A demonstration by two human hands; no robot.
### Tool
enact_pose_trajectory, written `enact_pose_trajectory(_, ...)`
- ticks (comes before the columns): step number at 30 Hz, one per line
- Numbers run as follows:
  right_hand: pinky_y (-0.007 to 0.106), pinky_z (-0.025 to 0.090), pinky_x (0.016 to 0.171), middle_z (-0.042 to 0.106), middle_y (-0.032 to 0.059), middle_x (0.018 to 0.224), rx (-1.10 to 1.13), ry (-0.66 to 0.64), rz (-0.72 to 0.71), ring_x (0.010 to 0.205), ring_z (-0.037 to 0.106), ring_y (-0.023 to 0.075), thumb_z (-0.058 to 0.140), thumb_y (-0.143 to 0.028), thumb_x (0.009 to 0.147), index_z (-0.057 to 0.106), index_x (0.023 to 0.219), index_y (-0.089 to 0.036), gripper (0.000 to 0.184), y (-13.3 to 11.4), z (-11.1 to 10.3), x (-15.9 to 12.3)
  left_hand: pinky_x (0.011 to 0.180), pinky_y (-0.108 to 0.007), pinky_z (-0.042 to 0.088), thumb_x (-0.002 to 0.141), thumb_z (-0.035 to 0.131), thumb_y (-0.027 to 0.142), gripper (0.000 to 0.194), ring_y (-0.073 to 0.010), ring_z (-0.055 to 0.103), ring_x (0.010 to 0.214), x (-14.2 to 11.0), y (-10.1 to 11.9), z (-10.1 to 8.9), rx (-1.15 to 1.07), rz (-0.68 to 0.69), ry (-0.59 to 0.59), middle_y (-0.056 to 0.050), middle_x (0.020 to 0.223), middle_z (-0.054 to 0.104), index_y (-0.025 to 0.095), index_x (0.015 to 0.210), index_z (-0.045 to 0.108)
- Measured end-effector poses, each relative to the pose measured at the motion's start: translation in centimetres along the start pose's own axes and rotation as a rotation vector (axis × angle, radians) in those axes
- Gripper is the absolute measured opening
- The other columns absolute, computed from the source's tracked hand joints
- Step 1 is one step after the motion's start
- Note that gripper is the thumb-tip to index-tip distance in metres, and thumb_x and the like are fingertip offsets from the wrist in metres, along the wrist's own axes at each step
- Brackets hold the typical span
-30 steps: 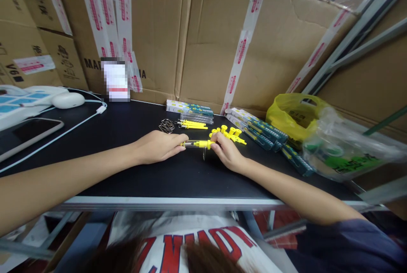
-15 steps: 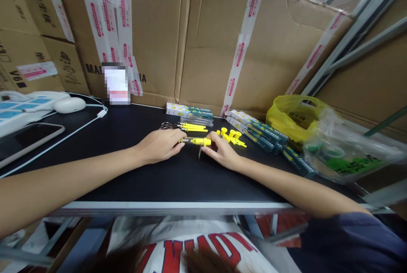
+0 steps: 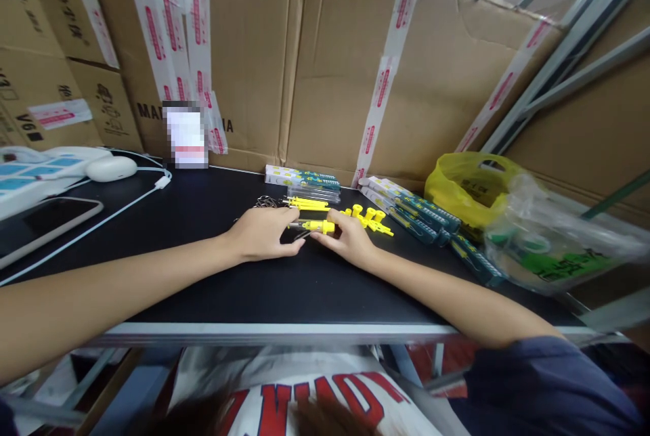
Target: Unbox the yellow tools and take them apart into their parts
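Note:
My right hand (image 3: 350, 240) pinches a yellow pen-like tool (image 3: 321, 226) by its right end, between thumb and fingers. The tool lies nearly level above the black tabletop, its dark slim shaft pointing left. At that left end is my left hand (image 3: 267, 233), thumb and fingers parted around the shaft. A thin metal piece slants from the tool toward my left thumb; whether they touch is unclear. Just behind the hands lie several yellow rods (image 3: 307, 204) and a bunch of metal wire parts (image 3: 265, 201). Small yellow caps (image 3: 376, 216) are piled beyond my right hand.
Clear plastic tubes (image 3: 313, 193) and slim printed boxes (image 3: 302, 177) lie at the back. More boxes (image 3: 411, 209), a yellow bag (image 3: 464, 185) and a clear bag (image 3: 558, 246) stand right. A phone (image 3: 51, 226) and power strip (image 3: 45, 168) are left. Cardboard (image 3: 325, 84) walls the back.
My left thumb and fingers have parted from their pinch on the shaft and shifted slightly right. The thin metal piece, earlier hanging down, now slants left. My right hand still holds the tool.

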State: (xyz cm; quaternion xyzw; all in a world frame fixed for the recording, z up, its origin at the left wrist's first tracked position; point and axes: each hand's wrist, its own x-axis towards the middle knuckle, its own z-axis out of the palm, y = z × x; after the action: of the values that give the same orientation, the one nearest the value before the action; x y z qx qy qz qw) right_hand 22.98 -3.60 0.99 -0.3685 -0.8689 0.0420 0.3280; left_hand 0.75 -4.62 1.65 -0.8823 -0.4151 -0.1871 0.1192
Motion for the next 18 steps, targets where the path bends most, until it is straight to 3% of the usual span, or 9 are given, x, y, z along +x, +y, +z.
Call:
enact_pose_trajectory(4,0.024,0.033,0.055,0.046,-0.0030,0.063,0.084,-0.057,-0.041,0.056,0.044,0.0112,0.050,-0.043,0.087,0.040,0.072,-0.020,0.029,-0.1,-0.5,-0.1,0.062,-0.026,0.044,0.093,0.040,0.039,0.023,-0.0191,0.065,0.080,-0.1,-0.9,0.0,0.037,0.076,-0.032,-0.003,0.089,0.066,0.019,0.091,0.050)
enact_pose_trajectory(8,0.025,0.036,0.061,0.048,-0.0013,0.063,0.193,-0.081,-0.003,0.058,0.046,0.0116,0.028,-0.039,0.098,0.042,0.069,-0.020,0.037,0.0,-1.1,-0.1,0.060,-0.024,0.043,0.096,0.038,0.038,0.023,-0.0185,0.066,0.080,0.2,-1.2,0.3,0.082,0.115,-0.027,-0.003,0.091,0.066,0.018,0.096,0.049)
enact_pose_trajectory(18,0.026,0.035,0.060,0.044,-0.0017,0.068,0.186,-0.036,-0.042,0.060,0.043,0.0124,0.031,-0.039,0.098,0.039,0.079,-0.021,0.027,0.5,-0.8,-0.3,0.051,-0.021,0.038,0.098,0.033,0.041,0.028,-0.0161,0.066,0.074,0.2,-1.3,0.3,0.174,0.141,-0.017,-0.003,0.094,0.067,0.019,0.101,0.050)
